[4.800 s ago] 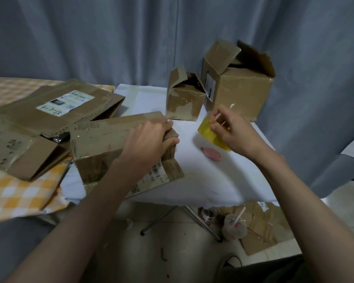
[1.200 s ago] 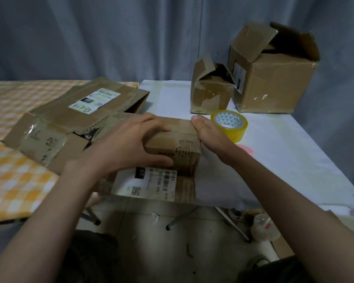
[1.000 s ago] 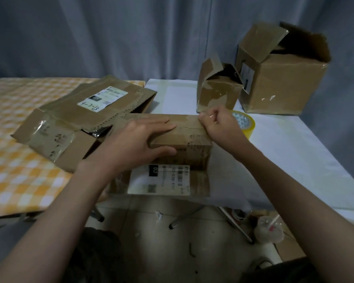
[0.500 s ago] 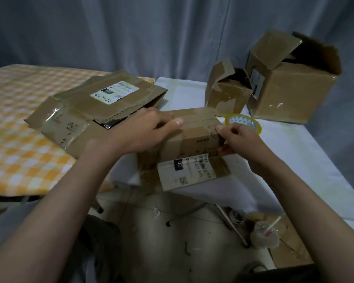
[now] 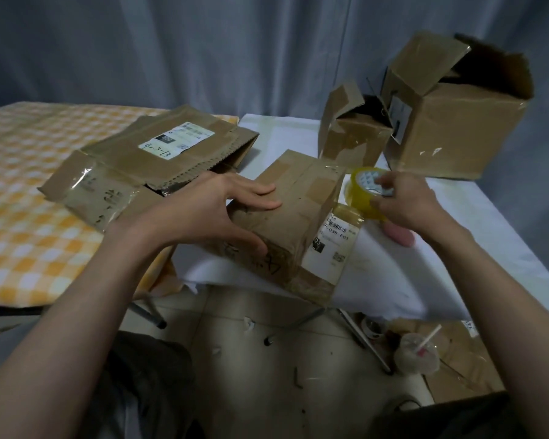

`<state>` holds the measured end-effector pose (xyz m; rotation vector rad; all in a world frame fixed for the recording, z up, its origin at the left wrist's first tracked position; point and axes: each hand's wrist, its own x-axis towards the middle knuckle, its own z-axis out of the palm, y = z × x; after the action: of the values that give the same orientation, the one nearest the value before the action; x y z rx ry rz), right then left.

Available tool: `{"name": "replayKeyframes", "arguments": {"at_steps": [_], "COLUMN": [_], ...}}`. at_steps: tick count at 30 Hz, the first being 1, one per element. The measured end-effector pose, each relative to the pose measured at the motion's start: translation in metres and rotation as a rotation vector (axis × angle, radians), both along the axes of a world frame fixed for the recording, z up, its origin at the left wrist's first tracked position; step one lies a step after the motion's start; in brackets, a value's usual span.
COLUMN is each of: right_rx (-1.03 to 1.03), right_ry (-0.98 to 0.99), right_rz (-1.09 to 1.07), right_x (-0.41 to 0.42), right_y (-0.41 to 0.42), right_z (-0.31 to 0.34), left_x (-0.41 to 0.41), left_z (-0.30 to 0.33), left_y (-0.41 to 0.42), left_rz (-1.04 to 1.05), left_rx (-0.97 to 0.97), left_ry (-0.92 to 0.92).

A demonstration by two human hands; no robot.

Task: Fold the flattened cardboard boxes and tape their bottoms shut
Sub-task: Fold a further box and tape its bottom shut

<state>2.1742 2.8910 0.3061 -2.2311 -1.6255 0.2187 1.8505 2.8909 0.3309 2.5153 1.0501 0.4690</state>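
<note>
On your far left, the stack of flattened cardboard boxes (image 5: 159,160) waits on the checked cloth (image 5: 29,198), untouched. Your left hand (image 5: 203,213) lies spread on the folded box (image 5: 286,217) near the front edge of the desk (image 5: 457,248), fingers straight over the closed bottom flaps, thumb down its near face. Keep that pressure flat so the centre seam stays shut while you fetch tape. A labelled flap hangs off the box's right end; mind it doesn't catch the tape. Just beside that end, your right hand (image 5: 403,204) grips the yellow tape roll (image 5: 362,194), fingers curled round its rim and into the core. I'd judge the next job is finding the free end: peel it, anchor it on the side wall, then draw it along the seam. Behind stand two already assembled boxes, a small one (image 5: 352,137) and a large one (image 5: 454,128)
</note>
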Motion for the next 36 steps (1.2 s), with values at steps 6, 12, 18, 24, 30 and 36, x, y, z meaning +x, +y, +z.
{"name": "replayKeyframes", "arguments": {"at_steps": [6,12,18,24,30,36], "right_rx": [0.076,0.340,0.519,0.545,0.547,0.543], "right_ry": [-0.228,0.017,0.160,0.215,0.199,0.117], "right_rz": [0.051,-0.025,0.056,0.180,0.320,0.395], "right_x": [0.008,0.027,0.027,0.020,0.017,0.016], "right_y": [-0.010,-0.014,-0.042,-0.072,-0.091,-0.103], "right_z": [-0.018,-0.013,-0.006,-0.003,-0.001,0.001], "left_x": [0.003,0.019,0.055,0.068,0.079,0.110], "left_z": [0.000,-0.010,-0.037,-0.035,-0.018,0.001], "left_y": [-0.008,-0.011,-0.019,-0.021,-0.012,-0.022], "left_rz": [0.036,0.090,0.118,0.185,0.267,0.108], "left_rx": [0.083,0.198,0.339,0.321,0.329,0.184], "left_ry": [0.070,0.204,0.165,0.122,0.054,-0.297]}}
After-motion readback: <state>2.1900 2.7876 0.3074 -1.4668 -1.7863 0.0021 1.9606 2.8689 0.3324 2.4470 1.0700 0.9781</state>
